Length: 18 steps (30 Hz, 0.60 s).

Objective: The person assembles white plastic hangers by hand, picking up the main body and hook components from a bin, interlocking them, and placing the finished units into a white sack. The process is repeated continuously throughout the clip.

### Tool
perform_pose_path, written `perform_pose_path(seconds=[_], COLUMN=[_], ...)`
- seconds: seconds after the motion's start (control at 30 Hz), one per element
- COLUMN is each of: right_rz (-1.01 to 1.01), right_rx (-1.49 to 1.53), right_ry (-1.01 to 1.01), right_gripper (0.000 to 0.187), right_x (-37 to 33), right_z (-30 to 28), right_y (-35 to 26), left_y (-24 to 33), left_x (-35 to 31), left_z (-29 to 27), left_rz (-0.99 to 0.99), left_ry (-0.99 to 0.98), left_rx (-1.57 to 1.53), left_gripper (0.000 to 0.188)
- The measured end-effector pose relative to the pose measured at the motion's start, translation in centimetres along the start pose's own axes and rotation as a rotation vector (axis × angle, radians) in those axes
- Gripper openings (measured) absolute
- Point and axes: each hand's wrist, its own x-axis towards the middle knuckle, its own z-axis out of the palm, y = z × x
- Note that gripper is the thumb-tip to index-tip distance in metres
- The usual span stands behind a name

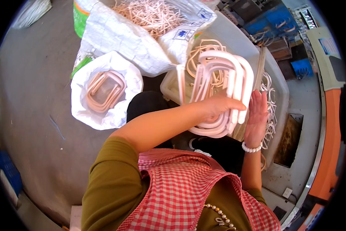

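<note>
My left hand (221, 107) grips a stack of pale pink, rounded plastic frames (243, 77), its thumb lying across their right side. They stand over a bin, bunched closely together. My right hand (258, 117) is held up flat beside the stack's right edge, fingers straight and together. It seems to be against or very near the frames; contact cannot be made out. Below the stack and partly behind it, curled pink strips (207, 48) lie in a pale plastic bin (173, 87). More pink frames (103, 90) rest inside a white bag (80, 102) on my left.
A large white woven sack (123, 42) full of thin pink scraps (151, 17) stands ahead. On the right, a long tub (281, 100) contains white strips (271, 104) and a wooden board (260, 65). An orange and beige machine (327, 142) borders the far right.
</note>
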Motion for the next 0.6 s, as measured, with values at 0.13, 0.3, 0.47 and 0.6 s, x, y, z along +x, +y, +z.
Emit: perform_pose_path(seconds=[0.13, 0.3, 0.47, 0.6], right_rz=[-0.073, -0.307, -0.475, -0.026], right_rx=[-0.193, -0.300, -0.063, 0.051], right_ry=[-0.116, -0.172, -0.134, -0.225], right_gripper=[0.080, 0.086, 0.078, 0.061], right_x=[-0.9, 1.6, 5.5, 6.4], right_z=[3.1, 5.6, 11.2, 15.6], right_y=[0.7, -1.9, -7.0, -5.7], left_y=[1.0, 3.4, 9.0, 12.0], left_x=[-1.1, -1.1, -7.3, -14.5], left_z=[2.2, 2.8, 4.4, 0.4], left_rz=[0.083, 0.275, 0.613, 1.040], left_ry=[0.042, 0.042, 0.048, 0.280], left_rx=[-0.029, -0.019, 0.055, 0.380], left_gripper=[0.045, 0.045, 0.037, 0.039])
